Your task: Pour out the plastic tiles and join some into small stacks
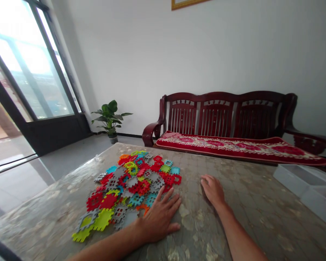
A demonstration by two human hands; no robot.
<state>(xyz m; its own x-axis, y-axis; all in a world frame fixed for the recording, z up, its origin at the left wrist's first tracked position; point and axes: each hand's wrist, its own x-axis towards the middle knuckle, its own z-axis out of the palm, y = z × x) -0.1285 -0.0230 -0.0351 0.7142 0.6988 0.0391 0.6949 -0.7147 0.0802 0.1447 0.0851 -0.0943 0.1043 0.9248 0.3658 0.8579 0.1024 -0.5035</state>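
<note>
Head view, from the left: a heap of colourful toothed plastic pieces lies on the desk, the left hand over its near right edge, fingers spread, grip released. Next, apart from the heap, comes the right hand, loosely curled, its underside hidden, so I cannot tell whether its grip holds anything; translucent bins stand farthest right.

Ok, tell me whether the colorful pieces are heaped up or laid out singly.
Heaped up: the colorful pieces overlap one another in a loose pile on the table, by the left hand.
</note>
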